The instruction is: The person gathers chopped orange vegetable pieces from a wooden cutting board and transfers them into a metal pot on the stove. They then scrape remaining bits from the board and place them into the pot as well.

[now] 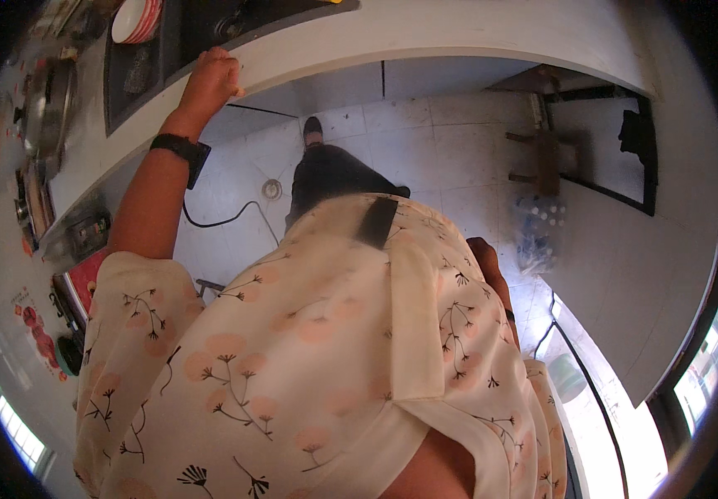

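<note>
My left hand rests at the front rim of a dark sink, its fingers curled at the pale counter edge. Whether anything is inside those fingers is hidden. A dark watch is strapped on that wrist. Red-and-white bowls lie stacked and tilted in the sink, up and left of the hand. My right hand hangs low beside my patterned shirt, partly covered by it, and its fingers cannot be made out.
A lidded metal pot stands on the counter at left. A floor drain and a dark cable are on the tiles. At right are a wooden stool, a plastic-wrapped pack of bottles and a pale cabinet panel.
</note>
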